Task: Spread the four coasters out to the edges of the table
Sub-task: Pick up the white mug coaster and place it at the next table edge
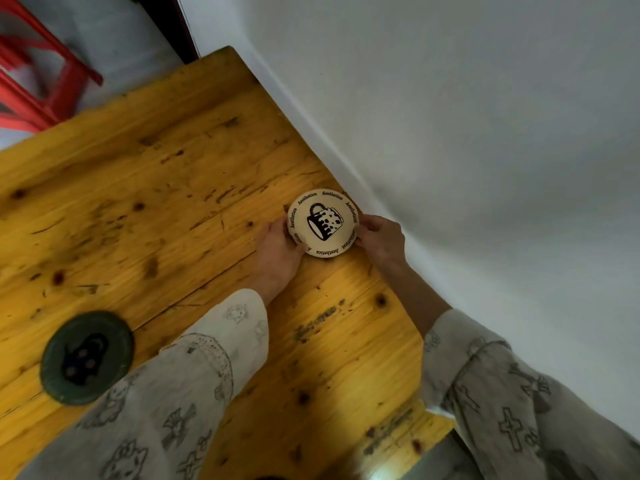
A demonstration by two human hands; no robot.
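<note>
A round cream coaster (323, 223) printed with a black mug and ringed lettering lies on the yellow wooden table (145, 188), close to the table's right edge by the wall. My left hand (278, 252) grips its left rim and my right hand (381, 239) grips its right rim. A dark green round coaster (86, 358) with a black figure lies flat at the lower left, apart from both hands. No other coasters are in view.
A white wall (485, 133) runs along the table's right edge. A red chair or stool frame (38, 77) stands beyond the far left corner on a pale floor. My patterned grey sleeves (194, 382) cover part of the near table.
</note>
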